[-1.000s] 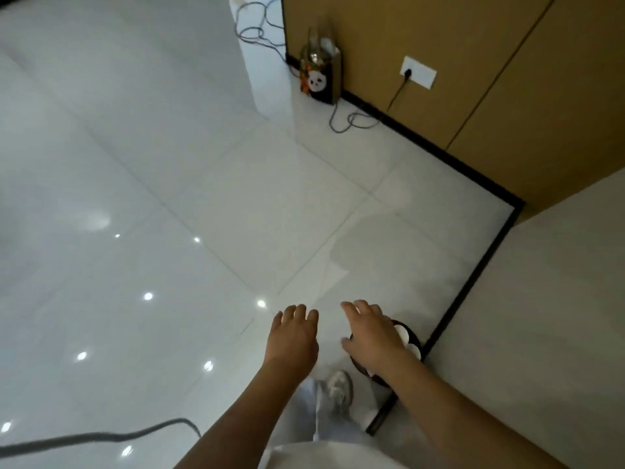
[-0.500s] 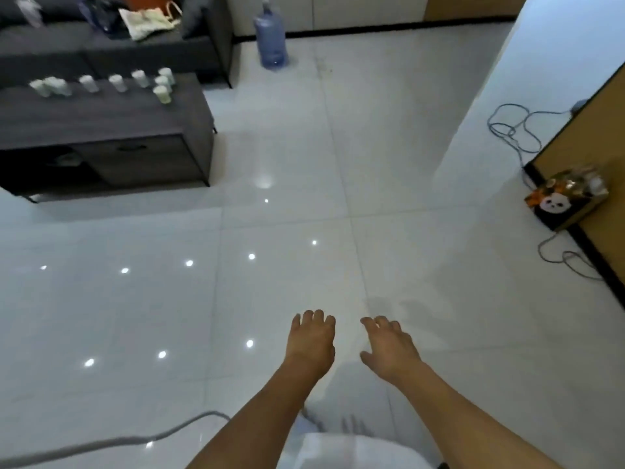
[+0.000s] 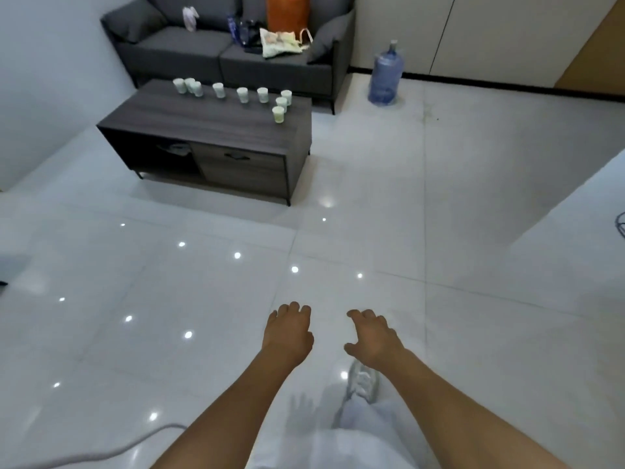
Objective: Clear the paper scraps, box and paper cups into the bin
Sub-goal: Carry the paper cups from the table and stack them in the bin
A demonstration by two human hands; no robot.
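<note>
My left hand [image 3: 287,335] and right hand [image 3: 372,338] hang apart over the floor [image 3: 473,333], fingers loose, holding nothing. The cups [image 3: 242,95] stand along the table's [image 3: 203,123] far edge and far right corner, before the sofa [image 3: 230,52].

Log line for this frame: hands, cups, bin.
left hand: open, holds nothing | right hand: open, holds nothing | paper cups: upright on coffee table | bin: not in view
</note>
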